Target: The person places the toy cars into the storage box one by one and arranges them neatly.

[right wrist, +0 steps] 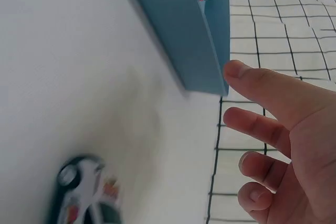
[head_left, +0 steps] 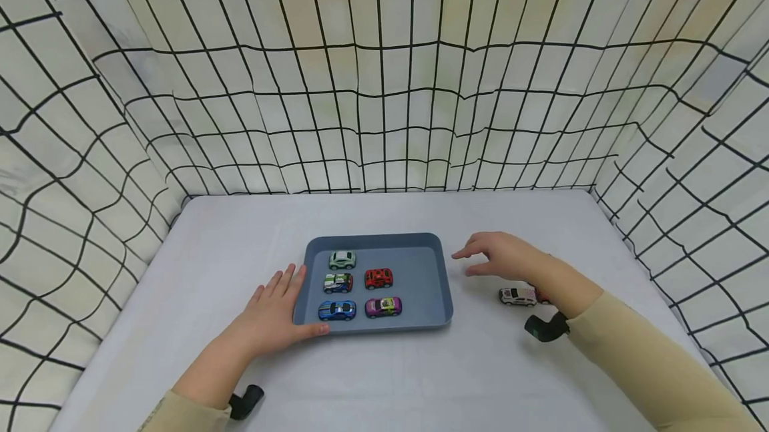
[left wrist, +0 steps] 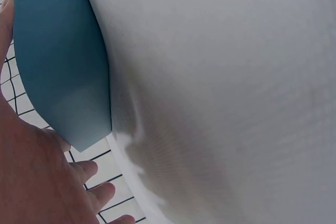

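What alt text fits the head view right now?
A blue tray on a white table holds five toy cars. The left hand rests open against the tray's left edge; the right hand hovers open above a white toy car outside the tray.

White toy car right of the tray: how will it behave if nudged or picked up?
The white toy car sits on its wheels on the smooth table, so a nudge would probably roll it. It looks small and rigid, likely light. The right hand hovers close, empty.
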`<state>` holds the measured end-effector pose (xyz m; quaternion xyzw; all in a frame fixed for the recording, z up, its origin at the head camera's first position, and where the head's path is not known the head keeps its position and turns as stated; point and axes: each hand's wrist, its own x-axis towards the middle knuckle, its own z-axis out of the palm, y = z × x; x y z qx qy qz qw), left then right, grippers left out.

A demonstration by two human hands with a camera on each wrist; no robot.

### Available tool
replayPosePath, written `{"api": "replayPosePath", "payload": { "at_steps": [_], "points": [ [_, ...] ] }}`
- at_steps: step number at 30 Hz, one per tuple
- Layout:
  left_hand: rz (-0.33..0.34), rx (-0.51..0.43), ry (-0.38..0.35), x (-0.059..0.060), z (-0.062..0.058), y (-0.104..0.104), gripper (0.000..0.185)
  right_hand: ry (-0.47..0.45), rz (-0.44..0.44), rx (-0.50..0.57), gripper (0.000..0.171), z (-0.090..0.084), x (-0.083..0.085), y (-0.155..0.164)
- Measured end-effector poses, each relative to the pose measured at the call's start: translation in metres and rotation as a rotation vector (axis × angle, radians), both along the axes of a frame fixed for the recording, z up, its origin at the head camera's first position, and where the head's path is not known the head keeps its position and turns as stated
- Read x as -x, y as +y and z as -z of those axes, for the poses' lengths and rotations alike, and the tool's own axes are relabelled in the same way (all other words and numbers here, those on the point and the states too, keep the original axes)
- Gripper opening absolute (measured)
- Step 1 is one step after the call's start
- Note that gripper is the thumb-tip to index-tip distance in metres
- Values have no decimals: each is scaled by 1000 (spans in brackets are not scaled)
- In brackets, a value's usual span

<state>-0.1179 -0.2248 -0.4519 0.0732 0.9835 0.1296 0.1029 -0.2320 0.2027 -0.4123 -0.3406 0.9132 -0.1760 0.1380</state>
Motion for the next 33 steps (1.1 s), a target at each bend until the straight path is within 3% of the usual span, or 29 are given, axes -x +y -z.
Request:
{"api": "replayPosePath", "payload": {
  "at_steps": [11, 20, 33],
  "points": [
    [-2, -7, 4, -2, -2, -2, 128, -83, 131, -29, 33, 13, -22, 55],
    [-1, -15, 8, -1, -1, -2, 128, -27, 122, -74, 31, 20, -32, 83],
    [-2, -22, 5, -2, -1, -1, 127, -50, 120, -96, 33, 25, -37, 88]
  ]
}}
